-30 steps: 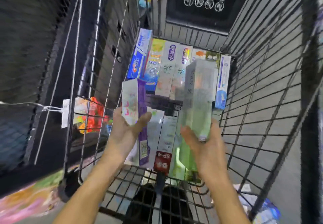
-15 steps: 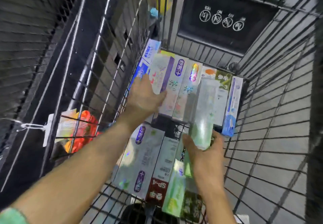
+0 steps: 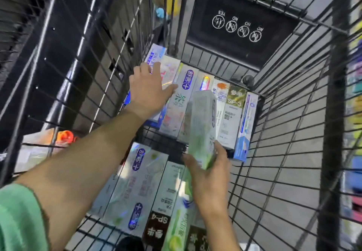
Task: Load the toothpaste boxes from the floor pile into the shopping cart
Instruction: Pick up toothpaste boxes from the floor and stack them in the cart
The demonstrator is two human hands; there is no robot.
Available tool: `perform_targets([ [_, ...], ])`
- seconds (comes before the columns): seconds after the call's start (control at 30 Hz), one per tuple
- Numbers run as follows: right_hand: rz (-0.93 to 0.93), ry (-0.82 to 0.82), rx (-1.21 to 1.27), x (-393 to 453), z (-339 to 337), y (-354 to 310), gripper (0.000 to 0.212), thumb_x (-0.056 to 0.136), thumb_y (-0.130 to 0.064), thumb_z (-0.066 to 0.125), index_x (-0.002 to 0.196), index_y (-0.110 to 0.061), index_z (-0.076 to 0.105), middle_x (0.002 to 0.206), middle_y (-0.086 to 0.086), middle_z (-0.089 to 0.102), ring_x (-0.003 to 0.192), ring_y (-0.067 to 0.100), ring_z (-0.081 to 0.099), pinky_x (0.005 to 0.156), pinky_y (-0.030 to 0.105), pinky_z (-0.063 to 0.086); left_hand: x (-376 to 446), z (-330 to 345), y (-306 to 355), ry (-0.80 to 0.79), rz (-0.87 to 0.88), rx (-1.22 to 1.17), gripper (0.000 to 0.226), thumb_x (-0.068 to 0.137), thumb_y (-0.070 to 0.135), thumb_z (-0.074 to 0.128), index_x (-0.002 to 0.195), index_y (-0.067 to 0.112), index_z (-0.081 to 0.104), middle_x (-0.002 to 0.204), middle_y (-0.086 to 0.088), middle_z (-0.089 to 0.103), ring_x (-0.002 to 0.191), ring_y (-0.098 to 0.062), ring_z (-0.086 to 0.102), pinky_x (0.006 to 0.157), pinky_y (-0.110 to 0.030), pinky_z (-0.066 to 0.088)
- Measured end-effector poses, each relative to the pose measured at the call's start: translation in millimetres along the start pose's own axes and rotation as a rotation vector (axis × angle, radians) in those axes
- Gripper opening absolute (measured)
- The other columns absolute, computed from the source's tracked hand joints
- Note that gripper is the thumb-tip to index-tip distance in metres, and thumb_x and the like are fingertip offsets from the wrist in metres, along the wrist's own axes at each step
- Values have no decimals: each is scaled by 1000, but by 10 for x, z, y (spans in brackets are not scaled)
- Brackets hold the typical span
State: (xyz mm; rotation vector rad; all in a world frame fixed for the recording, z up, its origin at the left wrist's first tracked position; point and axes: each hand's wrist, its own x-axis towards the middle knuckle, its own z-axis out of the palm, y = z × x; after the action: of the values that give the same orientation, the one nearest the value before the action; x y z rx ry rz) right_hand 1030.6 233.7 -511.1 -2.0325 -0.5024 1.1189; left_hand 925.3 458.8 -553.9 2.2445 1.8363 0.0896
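Note:
I look down into a black wire shopping cart [image 3: 278,137]. A far row of toothpaste boxes [image 3: 232,113] lies side by side on its floor, and a near row [image 3: 137,184] lies below it. My left hand [image 3: 148,92] reaches to the far left of the far row, palm down, fingers and thumb spanning a white and pink shiny box [image 3: 170,68] that lies on that row. My right hand [image 3: 208,174] grips the lower end of a pale green and white box [image 3: 203,121], held tilted above the middle of the cart.
A black plastic flap with white icons [image 3: 238,26] closes the far end of the cart. Outside the left wall lies an orange and white bag [image 3: 63,137]. Coloured goods [image 3: 354,113] show past the right wall. A dark shelf stands at left.
My left hand carried the white and pink box from near my body to the far left of the far row and lowered it there. My right hand moved forward slightly with the green box.

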Motion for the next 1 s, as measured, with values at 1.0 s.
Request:
perform_targets([
  [1.0,-362,-313,-580,956,520,-519,76,98,-32,59,160,-11,20,163,11,29,150,27,22,123,42,21,-574,-52,-454,-175,179,-174,63,100,39,36,146,-3,45,151,-30,39,142,-47,36,119,-52,31],
])
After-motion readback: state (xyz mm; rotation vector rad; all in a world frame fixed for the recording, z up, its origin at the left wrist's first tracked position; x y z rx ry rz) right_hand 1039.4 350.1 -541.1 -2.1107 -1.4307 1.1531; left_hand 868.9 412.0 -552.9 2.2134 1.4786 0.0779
